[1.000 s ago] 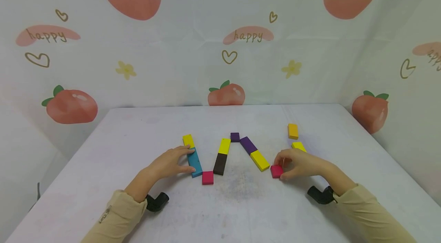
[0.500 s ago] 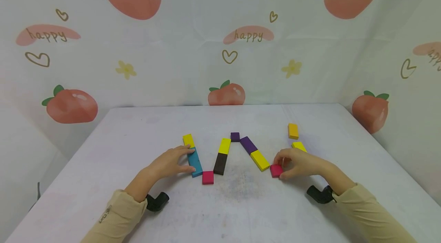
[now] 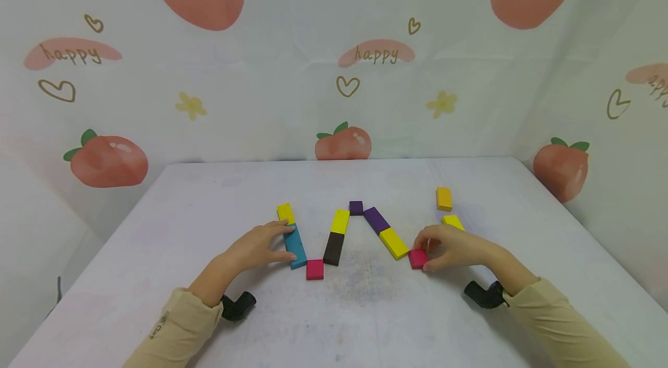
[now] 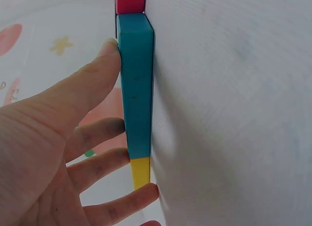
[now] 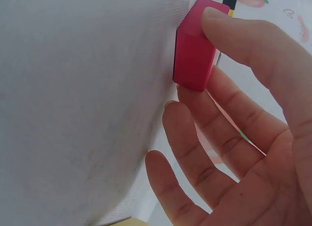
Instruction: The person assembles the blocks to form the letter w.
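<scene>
Pink block (image 3: 418,258): small, square, matte, rounded edges; flat on white table (image 3: 365,321), touching end of yellow bar (image 3: 394,242). Right hand (image 3: 452,248) pinches it, thumb and fingertips curled on its sides. Left hand (image 3: 256,247): straight fingers pressing long teal bar (image 3: 295,245), nothing gripped. Second pink block (image 3: 315,269) at teal bar's near end.

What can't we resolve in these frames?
- Head view: right hand covers most of the yellow block behind it.
- Right wrist view: thumb hides the far side of the pink block, so the grip is unclear.
- Left wrist view: yellow end block partly hidden by fingers.
</scene>
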A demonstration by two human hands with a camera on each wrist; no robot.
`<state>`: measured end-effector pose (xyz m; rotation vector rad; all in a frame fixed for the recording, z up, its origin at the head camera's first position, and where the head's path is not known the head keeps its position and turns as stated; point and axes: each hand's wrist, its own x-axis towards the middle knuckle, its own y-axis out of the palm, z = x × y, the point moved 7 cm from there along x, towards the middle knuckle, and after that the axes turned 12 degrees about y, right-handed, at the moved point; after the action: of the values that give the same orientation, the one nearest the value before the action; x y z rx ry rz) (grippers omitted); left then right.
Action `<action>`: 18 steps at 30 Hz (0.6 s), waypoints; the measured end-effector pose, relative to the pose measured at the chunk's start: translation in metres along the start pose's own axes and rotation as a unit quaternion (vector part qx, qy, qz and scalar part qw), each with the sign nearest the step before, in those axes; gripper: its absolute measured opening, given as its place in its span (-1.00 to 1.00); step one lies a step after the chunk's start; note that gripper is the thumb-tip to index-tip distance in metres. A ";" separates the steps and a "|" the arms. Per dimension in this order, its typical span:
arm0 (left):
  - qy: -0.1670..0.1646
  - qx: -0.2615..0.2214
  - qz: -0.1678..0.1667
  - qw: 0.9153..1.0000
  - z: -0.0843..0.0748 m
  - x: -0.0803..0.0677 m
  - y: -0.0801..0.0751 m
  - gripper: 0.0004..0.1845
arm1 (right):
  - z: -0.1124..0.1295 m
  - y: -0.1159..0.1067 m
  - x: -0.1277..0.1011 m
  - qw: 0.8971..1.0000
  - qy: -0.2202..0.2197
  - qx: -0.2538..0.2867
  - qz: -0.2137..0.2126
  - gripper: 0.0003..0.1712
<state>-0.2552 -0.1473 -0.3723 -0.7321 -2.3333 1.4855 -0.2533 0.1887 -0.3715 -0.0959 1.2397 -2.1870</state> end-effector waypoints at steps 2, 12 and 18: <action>0.000 0.000 0.001 1.000 0.000 0.000 0.000 -0.28 | 0.000 0.000 0.000 1.000 0.000 0.000 0.000 -0.67; 0.004 -0.001 -0.001 1.000 0.000 0.000 0.000 -0.28 | 0.002 -0.001 -0.001 1.000 0.002 0.001 0.000 -0.68; 0.003 0.000 -0.001 1.000 0.000 0.001 0.000 -0.28 | 0.002 -0.001 -0.001 1.000 -0.002 0.000 -0.001 -0.68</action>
<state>-0.2558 -0.1471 -0.3722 -0.7337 -2.3280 1.4818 -0.2524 0.1882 -0.3698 -0.1003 1.2378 -2.1880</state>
